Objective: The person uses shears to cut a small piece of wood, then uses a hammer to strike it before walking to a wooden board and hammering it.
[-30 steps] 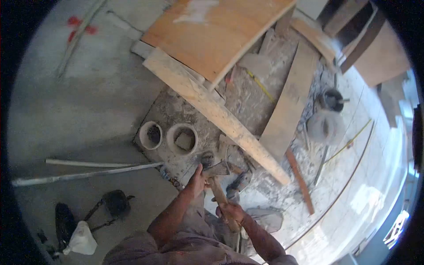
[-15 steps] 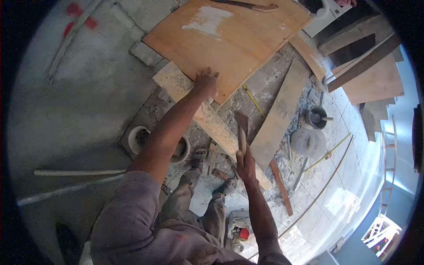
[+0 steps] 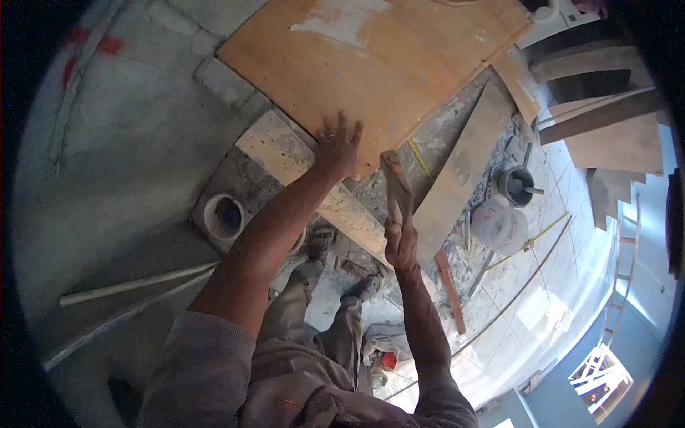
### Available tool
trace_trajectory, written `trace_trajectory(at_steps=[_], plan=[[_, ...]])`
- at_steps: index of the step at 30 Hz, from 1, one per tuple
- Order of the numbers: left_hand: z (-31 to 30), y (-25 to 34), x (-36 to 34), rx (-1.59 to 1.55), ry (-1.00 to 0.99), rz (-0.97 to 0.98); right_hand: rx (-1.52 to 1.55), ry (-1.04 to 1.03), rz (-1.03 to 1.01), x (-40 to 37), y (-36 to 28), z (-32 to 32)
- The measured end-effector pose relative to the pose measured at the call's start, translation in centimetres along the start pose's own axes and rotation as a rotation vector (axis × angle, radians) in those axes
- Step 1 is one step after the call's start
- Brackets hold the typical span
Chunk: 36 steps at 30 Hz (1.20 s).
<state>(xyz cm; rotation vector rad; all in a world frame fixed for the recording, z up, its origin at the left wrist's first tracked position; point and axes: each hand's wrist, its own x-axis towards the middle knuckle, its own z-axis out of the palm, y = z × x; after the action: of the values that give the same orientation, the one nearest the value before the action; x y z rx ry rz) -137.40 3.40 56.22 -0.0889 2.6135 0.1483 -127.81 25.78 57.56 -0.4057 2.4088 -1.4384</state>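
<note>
My left hand [image 3: 339,151] lies with spread fingers on the near corner of a large orange-brown board [image 3: 399,78]. In my right hand [image 3: 402,246] is the handle of a machete-like tool [image 3: 397,182], its broad end close to the board's near corner. Under my left forearm a speckled wooden plank [image 3: 349,214] runs diagonally beneath the board's corner. Whether the tool touches the board I cannot tell.
A long grey board [image 3: 464,175] lies right of the tool. Beyond it are a bucket [image 3: 515,185] and a translucent round container [image 3: 499,227]. A white pot [image 3: 224,217] stands left of my forearm. A reddish strip [image 3: 450,292] lies on the floor.
The tool and my right hand have moved up, closer to the board's corner. My left fingers are more spread on the board. The camera view has shifted slightly.
</note>
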Motion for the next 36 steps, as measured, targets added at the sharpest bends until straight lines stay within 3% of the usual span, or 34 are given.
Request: trace_trajectory(at_steps=[4, 5, 6, 8, 10, 12, 13, 14, 16, 17, 21, 23, 24, 26, 28, 30, 31, 34, 35, 36], plan=[[0.4, -0.2, 0.0, 0.000, 0.004, 0.000, -0.018, 0.014, -0.009, -0.2, 1.3, 1.0], [1.7, -0.4, 0.6, -0.037, 0.106, 0.012, -0.109, -0.087, 0.190, 0.1, 2.1, 1.2], [1.5, -0.3, 0.5, -0.076, 0.208, 0.026, -0.110, -0.084, 0.191, 0.1, 1.8, 0.8], [0.9, -0.3, 0.8, -0.047, 0.155, 0.023, -0.108, -0.183, 0.312, 1.0, 1.6, 0.3], [0.4, 0.1, 0.0, -0.027, 0.067, 0.024, -0.094, -0.125, 0.211, 0.3, 0.1, -0.1], [-0.1, 0.0, 0.0, -0.041, 0.035, 0.024, -0.393, 0.192, -0.222, -1.1, 0.8, 0.3], [0.0, -0.1, 0.0, -0.040, 0.037, 0.023, -0.432, 0.298, -0.359, -0.9, 1.6, 1.0], [0.2, -0.2, 0.1, -0.036, 0.063, 0.027, -0.432, 0.301, -0.360, -0.6, 2.4, 1.3], [0.8, 0.0, 0.0, -0.036, 0.089, 0.041, -0.280, -0.161, 0.316, 0.3, 2.4, 1.2], [0.9, 0.0, 0.1, -0.042, 0.085, 0.042, -0.228, -0.107, 0.182, 0.4, 3.3, 1.3], [0.3, -0.1, 0.5, -0.028, 0.021, 0.027, -0.086, -0.080, 0.220, 0.5, 0.5, 0.8], [0.4, 0.2, -0.1, -0.023, 0.005, -0.009, -0.237, 0.226, -0.268, -0.8, 2.4, 1.7], [0.1, 0.4, 0.0, -0.011, 0.023, -0.040, -0.240, 0.228, -0.264, -0.9, 3.2, 1.9], [-0.3, 0.3, -0.2, -0.014, 0.019, -0.028, -0.291, -0.017, 0.097, 0.0, 4.3, 2.0], [-0.3, 0.2, 0.1, -0.008, 0.009, -0.020, -0.214, -0.048, 0.129, 0.6, 4.0, 1.8], [0.2, 0.2, 0.2, -0.024, 0.027, -0.006, -0.193, 0.053, 0.082, -0.2, 3.3, 1.6], [0.2, 0.1, 0.5, -0.023, 0.023, -0.005, -0.064, 0.007, 0.230, 0.0, 2.0, 1.1], [0.2, 0.3, 0.4, -0.073, 0.036, 0.015, -0.231, -0.014, 0.158, 0.4, 3.8, 1.9], [-0.3, 0.3, 0.5, -0.061, 0.011, 0.005, -0.185, -0.113, 0.341, 0.5, 4.0, 1.5], [-0.3, 0.2, 0.3, -0.049, -0.017, -0.012, -0.179, -0.056, 0.265, 0.1, 4.8, 1.9]])
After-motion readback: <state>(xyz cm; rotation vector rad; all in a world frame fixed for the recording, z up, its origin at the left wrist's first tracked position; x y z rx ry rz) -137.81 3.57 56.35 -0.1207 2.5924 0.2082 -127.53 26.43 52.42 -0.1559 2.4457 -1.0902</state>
